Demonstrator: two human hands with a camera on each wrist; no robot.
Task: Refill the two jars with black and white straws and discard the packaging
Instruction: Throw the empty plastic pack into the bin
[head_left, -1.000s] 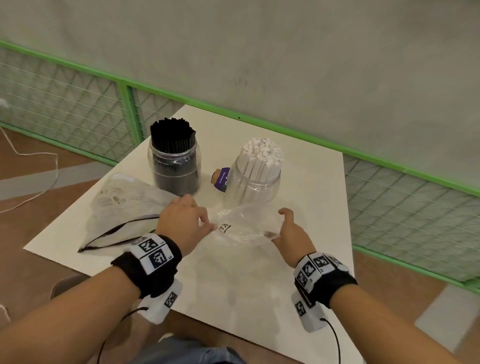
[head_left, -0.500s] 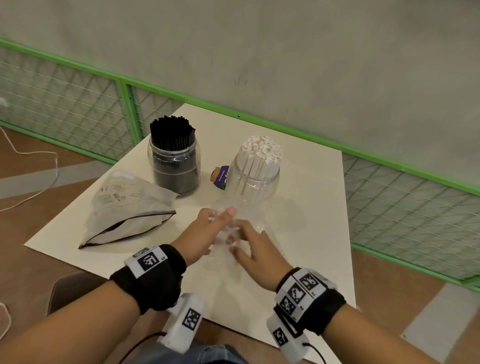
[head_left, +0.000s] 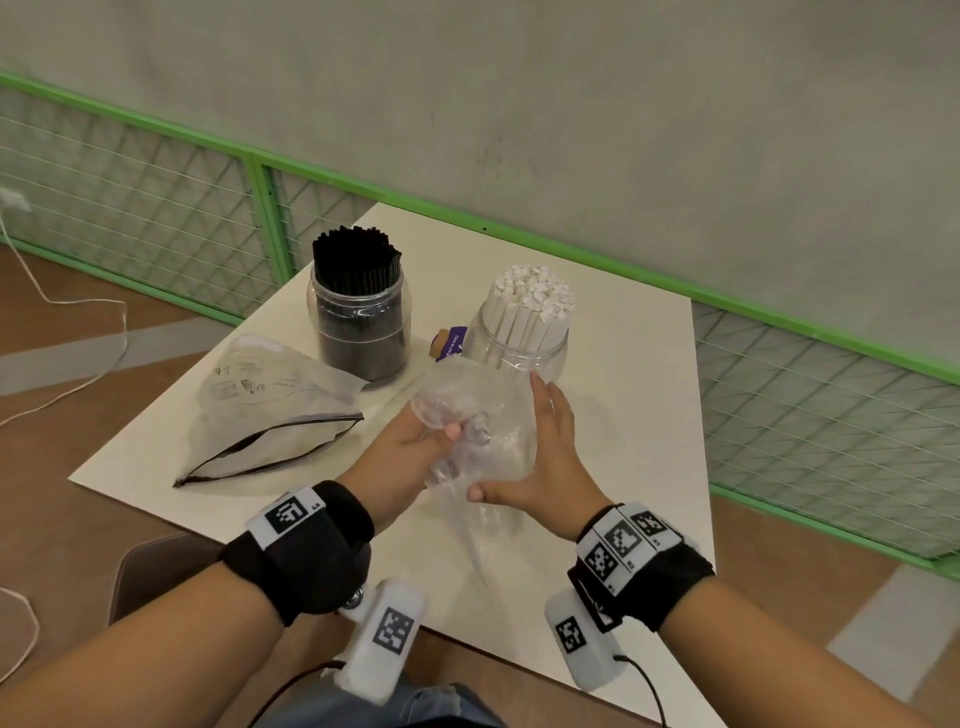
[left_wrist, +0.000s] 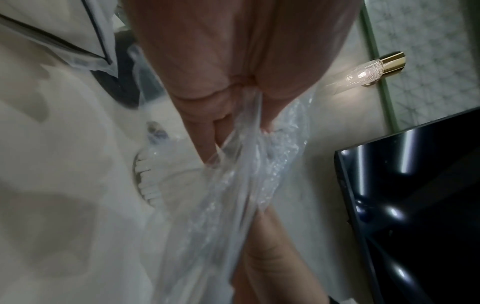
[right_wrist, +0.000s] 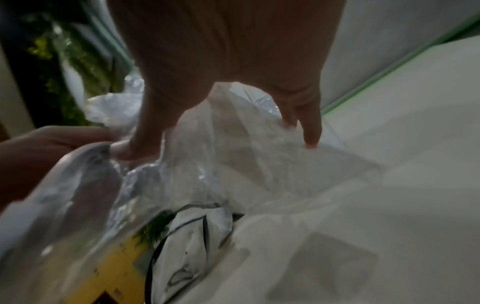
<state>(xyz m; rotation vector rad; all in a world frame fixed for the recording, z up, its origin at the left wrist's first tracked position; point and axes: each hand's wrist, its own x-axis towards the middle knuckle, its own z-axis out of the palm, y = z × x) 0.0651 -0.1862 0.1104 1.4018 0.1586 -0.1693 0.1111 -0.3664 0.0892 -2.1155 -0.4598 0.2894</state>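
Note:
A jar of black straws (head_left: 358, 317) and a jar of white straws (head_left: 524, 322) stand at the back of the white table (head_left: 623, 415). In front of the white jar both hands hold a crumpled clear plastic bag (head_left: 478, 415) above the table. My left hand (head_left: 410, 447) grips it from the left, fingers bunched into the film (left_wrist: 233, 205). My right hand (head_left: 545, 452) wraps the right side, thumb underneath and fingers up along it. In the right wrist view the thumb and fingers (right_wrist: 309, 127) dig into the plastic (right_wrist: 233, 154).
An empty zip bag with a black edge (head_left: 270, 410) lies on the table left of the hands. A small purple-labelled item (head_left: 448, 343) sits between the jars. A green mesh fence (head_left: 260, 218) runs behind the table. A chair seat (head_left: 156, 566) is below the near left edge.
The hands came together from either side of the flat clear bag, gathered it and lifted it into a crumpled wad in front of the white jar.

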